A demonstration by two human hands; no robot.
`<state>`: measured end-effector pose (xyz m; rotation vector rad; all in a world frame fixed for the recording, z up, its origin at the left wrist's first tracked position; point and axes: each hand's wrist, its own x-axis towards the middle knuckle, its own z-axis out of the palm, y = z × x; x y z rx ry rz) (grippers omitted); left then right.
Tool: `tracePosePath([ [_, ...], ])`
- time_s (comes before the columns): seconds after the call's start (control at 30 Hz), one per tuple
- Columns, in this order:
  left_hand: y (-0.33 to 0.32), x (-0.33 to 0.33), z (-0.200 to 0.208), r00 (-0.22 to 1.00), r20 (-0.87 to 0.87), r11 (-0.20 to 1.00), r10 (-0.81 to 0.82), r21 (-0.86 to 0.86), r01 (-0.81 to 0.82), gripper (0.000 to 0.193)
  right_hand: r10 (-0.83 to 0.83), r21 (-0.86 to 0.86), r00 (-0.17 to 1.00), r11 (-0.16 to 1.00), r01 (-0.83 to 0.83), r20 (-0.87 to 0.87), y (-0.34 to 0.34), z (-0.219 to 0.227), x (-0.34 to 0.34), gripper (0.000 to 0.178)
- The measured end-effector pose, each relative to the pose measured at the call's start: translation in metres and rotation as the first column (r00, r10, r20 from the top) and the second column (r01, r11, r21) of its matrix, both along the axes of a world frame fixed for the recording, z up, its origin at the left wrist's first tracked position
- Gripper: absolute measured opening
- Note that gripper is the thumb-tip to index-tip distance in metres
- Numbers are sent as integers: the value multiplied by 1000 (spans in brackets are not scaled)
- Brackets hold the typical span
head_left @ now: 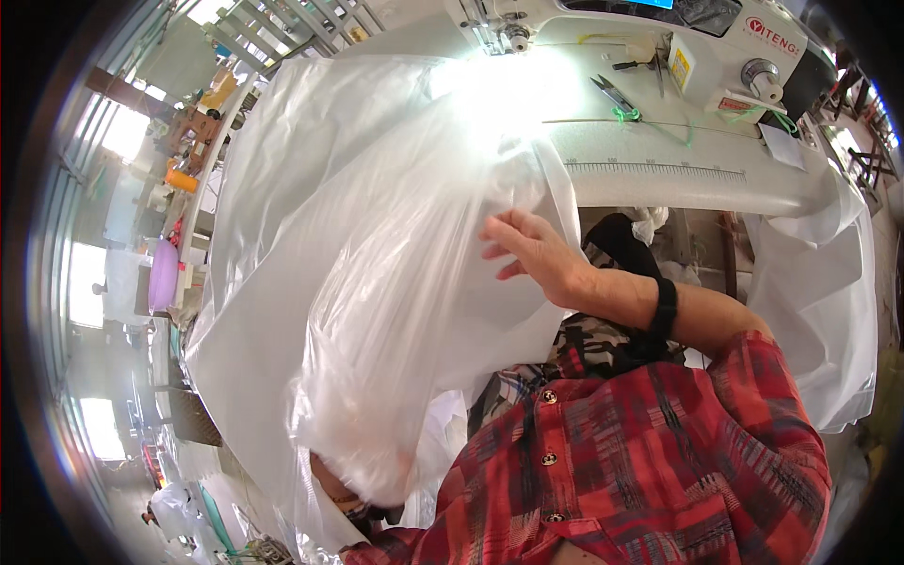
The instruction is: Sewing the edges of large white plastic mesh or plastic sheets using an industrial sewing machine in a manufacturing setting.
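Thin, clear plastic film (377, 311) drapes in long folds from the sewing machine (516, 38) down toward my lap. Under and beside it spreads a broad white sheet of material (273, 198). My right hand (532, 250) hovers over the film just in front of the machine bed, fingers apart and slightly curved, holding nothing. At the lower left, bunched film covers my left hand (391, 471); only a pinkish blur shows through, so its fingers are hidden. Glare from the machine's lamp washes out the needle area.
Thread snips (614, 94) with green thread lie on the machine bed, right of the needle. A ruler scale (650, 169) runs along its front edge. More white sheeting (815, 301) hangs at the right. A cluttered bench with an orange thread cone (181, 180) stands at the left.
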<state>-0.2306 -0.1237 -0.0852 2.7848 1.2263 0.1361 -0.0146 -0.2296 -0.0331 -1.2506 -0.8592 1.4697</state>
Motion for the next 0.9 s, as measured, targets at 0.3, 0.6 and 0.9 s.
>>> tracePosePath([
  [0.3, -60, -103, 3, 984, 32, 982, 175, -83, -172, 54, 68, 142, 852, 990, 8, -519, -13, 22, -3, 27],
  [0.6, -133, -198, 37, 918, 94, 915, 387, -166, -368, 53, -1, 23, 966, 1000, 7, -258, -49, 0, 36, 18],
  [0.9, -168, -223, 76, 881, 166, 868, 443, -326, -375, 51, -66, 66, 985, 995, 77, -157, -66, -14, 43, 23],
])
